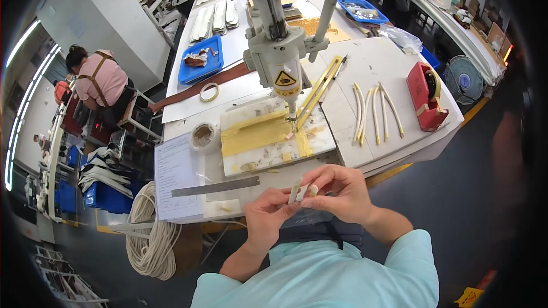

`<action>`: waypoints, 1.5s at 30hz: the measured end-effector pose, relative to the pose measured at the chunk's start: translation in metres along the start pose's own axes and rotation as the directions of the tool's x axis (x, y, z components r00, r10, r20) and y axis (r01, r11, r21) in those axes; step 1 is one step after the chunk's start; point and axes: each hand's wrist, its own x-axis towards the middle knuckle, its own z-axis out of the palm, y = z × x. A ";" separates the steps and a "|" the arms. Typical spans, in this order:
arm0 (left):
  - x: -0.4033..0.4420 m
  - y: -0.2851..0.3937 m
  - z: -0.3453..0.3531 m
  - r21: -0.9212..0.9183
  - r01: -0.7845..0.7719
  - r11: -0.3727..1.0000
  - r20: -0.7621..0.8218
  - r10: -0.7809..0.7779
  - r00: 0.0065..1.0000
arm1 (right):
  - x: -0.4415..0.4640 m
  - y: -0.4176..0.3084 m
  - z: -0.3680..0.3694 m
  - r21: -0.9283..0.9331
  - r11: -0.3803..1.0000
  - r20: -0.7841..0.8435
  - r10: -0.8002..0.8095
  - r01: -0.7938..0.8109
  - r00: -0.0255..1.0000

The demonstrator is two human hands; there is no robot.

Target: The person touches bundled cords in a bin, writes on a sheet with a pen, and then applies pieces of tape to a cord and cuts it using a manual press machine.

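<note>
Close to my body, in front of the table edge, my left hand [269, 212] and my right hand [343, 193] are nearly together, both with fingers closed. Between them is a short white cord [295, 190], its pale end sticking up by my left fingertips. My right thumb and fingers pinch a white cord end [313, 190]. Whether both ends belong to one piece is hidden by my fingers. Several similar white cords with yellow tips [375, 115] lie on the table to the right. A steel ruler [216, 186] lies near my left hand.
A press [279, 45] with a warning label stands over a white block [274, 162] partly covered in yellow tape. Around it are a red tape dispenser [423, 96], a folding rule [322, 88], a tape roll [209, 92] and a printed sheet [180, 179]. Coiled rope [149, 239] hangs at left.
</note>
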 end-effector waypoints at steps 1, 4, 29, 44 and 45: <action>0.002 -0.003 -0.004 -0.002 0.004 1.000 0.000 -0.004 1.000 | -0.002 0.005 0.002 0.000 1.000 -0.002 0.004 -0.004 1.000; 0.007 -0.010 -0.014 -0.172 0.236 0.956 0.125 -0.217 0.968 | -0.007 0.010 0.007 0.165 0.975 -0.093 0.166 -0.149 0.982; 0.013 -0.024 -0.008 -0.086 0.119 0.989 0.037 -0.116 0.993 | -0.013 0.048 0.026 0.185 0.972 -0.238 0.189 -0.147 0.953; 0.009 -0.018 0.009 0.162 0.218 0.962 0.083 -0.233 0.969 | 0.009 0.043 0.035 0.299 0.954 -0.445 0.134 0.005 0.885; 0.010 -0.019 0.010 0.162 0.195 0.967 0.083 -0.211 0.974 | 0.008 0.046 0.036 0.325 0.946 -0.420 0.131 0.015 0.898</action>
